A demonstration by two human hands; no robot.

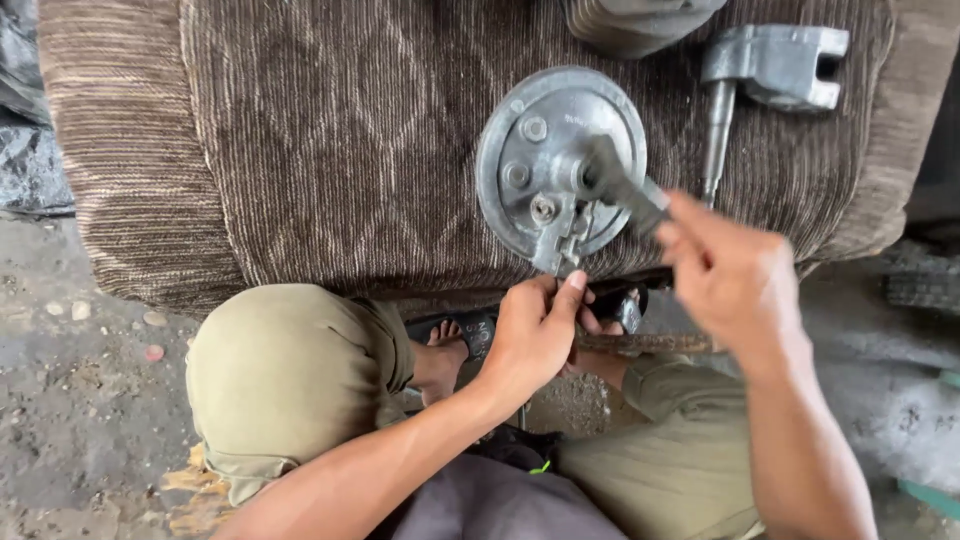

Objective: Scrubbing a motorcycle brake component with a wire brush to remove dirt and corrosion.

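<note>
A round grey metal plate (530, 140) with bolts and a small bracket at its lower edge lies on a brown ribbed cushion (330, 130). My right hand (735, 275) grips a dark metal wrench (625, 190) whose head sits on the plate's centre. My left hand (535, 335) reaches up from below, its fingertips touching the bracket at the plate's lower rim. My knees in olive trousers and a foot in a black sandal show below the cushion.
A grey cast metal part with a shaft (765, 75) lies on the cushion at the upper right, and another grey part (635, 20) sits at the top edge. A rusty rod (650, 343) lies under my hands. Dirty concrete floor surrounds the cushion.
</note>
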